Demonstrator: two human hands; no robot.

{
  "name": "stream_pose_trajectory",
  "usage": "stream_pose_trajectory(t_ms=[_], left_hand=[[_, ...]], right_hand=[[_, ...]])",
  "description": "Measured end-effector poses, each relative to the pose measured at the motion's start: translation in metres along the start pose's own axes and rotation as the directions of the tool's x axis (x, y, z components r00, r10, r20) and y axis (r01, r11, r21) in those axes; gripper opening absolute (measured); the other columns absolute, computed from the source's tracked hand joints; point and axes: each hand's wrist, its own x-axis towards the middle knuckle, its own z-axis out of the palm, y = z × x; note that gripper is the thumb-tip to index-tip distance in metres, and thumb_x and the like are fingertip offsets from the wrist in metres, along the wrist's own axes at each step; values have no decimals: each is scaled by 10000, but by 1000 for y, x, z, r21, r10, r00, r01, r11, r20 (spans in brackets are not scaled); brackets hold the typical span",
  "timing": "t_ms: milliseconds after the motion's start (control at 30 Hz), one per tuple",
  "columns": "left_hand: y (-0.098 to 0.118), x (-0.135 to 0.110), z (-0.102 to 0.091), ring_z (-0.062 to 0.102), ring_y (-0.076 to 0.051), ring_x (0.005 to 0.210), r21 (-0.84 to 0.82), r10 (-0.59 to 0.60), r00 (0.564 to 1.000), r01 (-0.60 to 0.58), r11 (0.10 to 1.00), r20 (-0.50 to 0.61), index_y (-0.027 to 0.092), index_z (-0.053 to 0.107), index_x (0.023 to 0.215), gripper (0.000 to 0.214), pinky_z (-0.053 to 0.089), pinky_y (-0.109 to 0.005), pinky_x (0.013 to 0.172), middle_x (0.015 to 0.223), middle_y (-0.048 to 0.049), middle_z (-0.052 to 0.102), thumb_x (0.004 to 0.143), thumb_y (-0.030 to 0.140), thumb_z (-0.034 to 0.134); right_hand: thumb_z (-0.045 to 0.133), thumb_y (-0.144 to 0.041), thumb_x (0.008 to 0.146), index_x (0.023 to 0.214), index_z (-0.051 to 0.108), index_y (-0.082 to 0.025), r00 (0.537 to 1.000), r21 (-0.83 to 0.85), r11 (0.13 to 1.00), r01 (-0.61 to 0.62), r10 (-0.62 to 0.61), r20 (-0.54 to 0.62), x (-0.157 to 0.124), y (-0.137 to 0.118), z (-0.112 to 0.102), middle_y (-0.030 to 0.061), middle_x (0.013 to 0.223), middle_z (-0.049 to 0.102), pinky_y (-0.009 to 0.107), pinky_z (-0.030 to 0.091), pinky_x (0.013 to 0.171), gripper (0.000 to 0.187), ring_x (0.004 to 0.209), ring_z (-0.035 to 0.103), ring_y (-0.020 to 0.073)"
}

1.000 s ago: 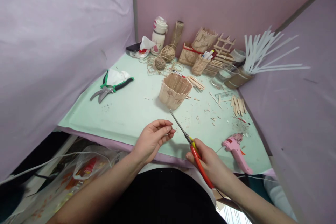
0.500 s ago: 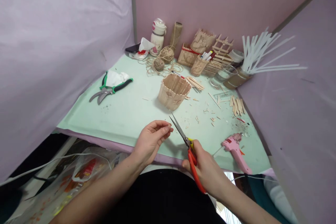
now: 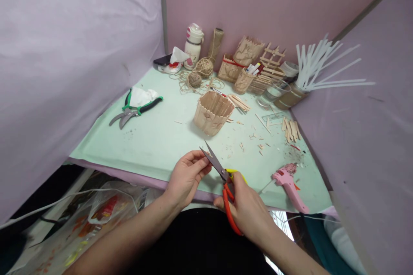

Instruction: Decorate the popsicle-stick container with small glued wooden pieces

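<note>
the stick basket (image 3: 209,121) stands fully walled on the bench (image 3: 155,142); the left hand (image 3: 187,176) pinches a small pale piece (image 3: 211,155) between parted blades of scissors (image 3: 223,173) held in the right hand (image 3: 247,202), the cut apparently unfinished.

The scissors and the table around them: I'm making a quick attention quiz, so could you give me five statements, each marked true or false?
1. The right hand holds the scissors. True.
2. Their blades are fully closed. False: the blades stand apart.
3. The pink glue gun lies on the table. True.
4. The left hand grips the stick basket. False: neither hand touches the basket.
5. The pruning shears lie left of the basket. True.
</note>
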Motion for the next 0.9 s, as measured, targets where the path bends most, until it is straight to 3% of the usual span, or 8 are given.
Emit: stream_pose_trajectory(t_ms=[367, 600, 767, 900], left_hand=[[-10, -2, 5, 628, -108, 819, -73, 50, 999, -51, 996, -14, 154, 670, 802, 167, 494, -254, 818, 839, -7, 679, 685, 213, 774], [-13, -2, 5, 631, -99, 765, -92, 29, 999, -32, 995, -32, 155, 675, 787, 188, 497, -249, 783, 808, -3, 682, 655, 210, 795], [-12, -3, 7, 633, -106, 753, -96, 19, 999, -23, 995, -41, 148, 674, 760, 186, 497, -265, 780, 787, -7, 683, 636, 201, 803], [-13, -4, 7, 633, -97, 743, -103, 10, 999, -15, 995, -49, 146, 673, 755, 176, 496, -253, 772, 771, -3, 684, 642, 194, 799]], right_hand=[[566, -479, 816, 921, 367, -227, 1000, 6, 1000, 9, -9, 11, 1, 2, 3, 49, 836, 611, 273, 339, 570, 338, 670, 587, 205], [530, -408, 844, 831, 329, -244, 998, 13, 1000, -13, 12, 56, 2, 4, 4, 24, 740, 641, 267, 308, 545, 260, 617, 570, 196], [418, -277, 887, 817, 302, -247, 996, 77, 997, 6, -12, 86, 1, 5, 1, 48, 824, 713, 273, 353, 604, 139, 702, 638, 204], [421, -242, 873, 802, 281, -251, 994, 46, 999, -25, 20, 106, 2, 3, -2, 58, 851, 732, 281, 375, 619, 157, 694, 652, 207]])
